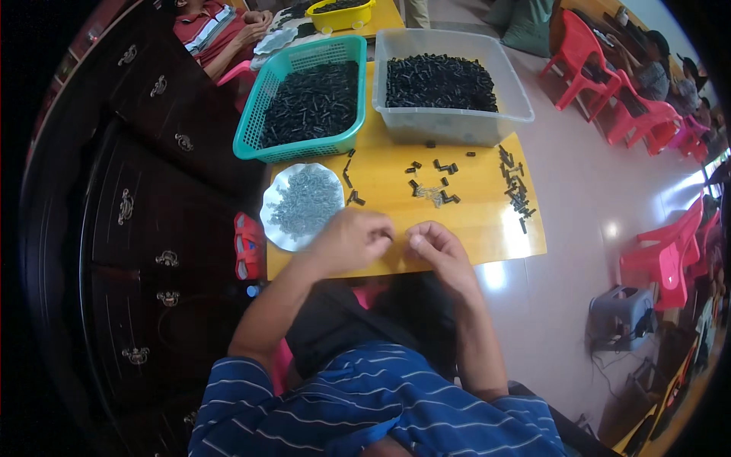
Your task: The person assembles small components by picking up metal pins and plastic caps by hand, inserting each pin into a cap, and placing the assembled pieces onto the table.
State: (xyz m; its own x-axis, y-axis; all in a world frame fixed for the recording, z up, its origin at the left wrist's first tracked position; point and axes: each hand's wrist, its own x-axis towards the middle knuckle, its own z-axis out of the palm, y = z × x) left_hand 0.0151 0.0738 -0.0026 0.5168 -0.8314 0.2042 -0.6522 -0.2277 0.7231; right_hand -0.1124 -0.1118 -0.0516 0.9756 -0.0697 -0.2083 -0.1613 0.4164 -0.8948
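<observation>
Our left hand [352,238] and right hand [435,247] meet at the near edge of the yellow surface [487,221], fingers curled (whether they pinch a part, we cannot tell). Small black parts [434,186] lie scattered just beyond, a silver plate of screws [301,204] beside our left hand.

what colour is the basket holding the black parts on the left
Teal green, a mesh-walled plastic basket; the head view shows it clearly.

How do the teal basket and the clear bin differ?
The teal basket has perforated mesh walls; the clear bin has solid see-through walls. The basket sits left of the bin on the yellow table, and its black pieces look spread shallower. Both hold small black parts.
</observation>
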